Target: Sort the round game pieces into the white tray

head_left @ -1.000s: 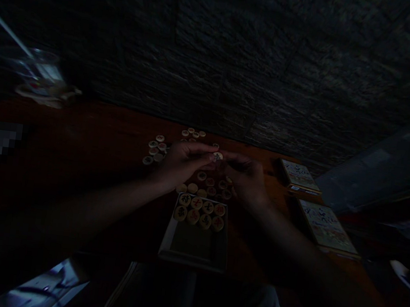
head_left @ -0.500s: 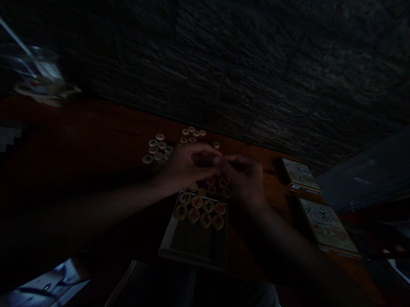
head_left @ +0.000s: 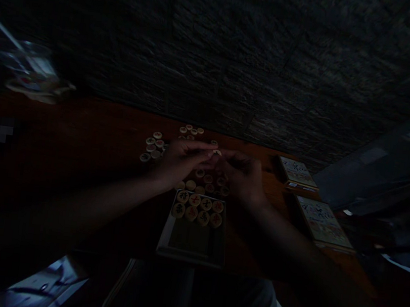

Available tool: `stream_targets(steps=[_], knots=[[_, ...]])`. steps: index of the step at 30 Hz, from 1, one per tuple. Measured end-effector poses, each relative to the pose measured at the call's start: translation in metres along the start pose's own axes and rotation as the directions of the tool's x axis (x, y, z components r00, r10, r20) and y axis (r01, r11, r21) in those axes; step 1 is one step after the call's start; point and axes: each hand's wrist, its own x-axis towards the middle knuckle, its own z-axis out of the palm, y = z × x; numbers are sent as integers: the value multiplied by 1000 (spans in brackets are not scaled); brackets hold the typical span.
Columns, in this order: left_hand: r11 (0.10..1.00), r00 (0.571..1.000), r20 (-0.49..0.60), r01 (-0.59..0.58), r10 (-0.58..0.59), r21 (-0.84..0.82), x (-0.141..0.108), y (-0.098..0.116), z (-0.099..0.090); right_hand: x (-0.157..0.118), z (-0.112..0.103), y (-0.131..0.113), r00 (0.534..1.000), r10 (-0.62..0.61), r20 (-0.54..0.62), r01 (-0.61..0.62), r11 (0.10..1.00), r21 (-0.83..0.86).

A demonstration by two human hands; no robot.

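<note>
Both my hands meet above the table, over loose Chinese chess pieces. Between their fingertips is a round pale Chinese chess piece (head_left: 217, 153) with a dark mark on its face. My left hand (head_left: 185, 160) pinches it from the left, and my right hand (head_left: 243, 174) closes on it from the right. Just below them lies a shallow open box (head_left: 165, 236). Two rows of pieces, marked in red and black characters, fill its far half, among them a black-marked piece (head_left: 182, 197). Several loose pieces (head_left: 208, 179) lie under and between my hands, partly hidden.
More loose pieces (head_left: 157, 135) are scattered on the wooden table (head_left: 111, 127) beyond my left hand. Two printed boxes (head_left: 298, 172) sit at the right. A clear cup (head_left: 36, 65) with a straw stands at the far left. A dark stone wall (head_left: 208, 64) rises behind the table.
The piece between my fingertips has come into view as my left fingers straightened along it. My hands stay together in nearly the same place; the view has shifted slightly.
</note>
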Motion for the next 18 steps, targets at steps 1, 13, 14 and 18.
stream_targets(steps=[1,13,14,18], knots=[[1000,1000,-5,3,-3,-5,1,0,-1,0,0,1,1000,-11,4,11,1000,-3],[980,994,31,109,-105,-166,7,-4,-5,-6,-6,-5,954,-293,58,296,896,-333],[978,992,45,121,-115,-171,7,-3,-6,-6,-6,-6,946,-316,73,320,877,-359],[979,987,92,146,-134,-139,7,0,-6,-4,-9,-9,904,-402,141,418,773,-476]])
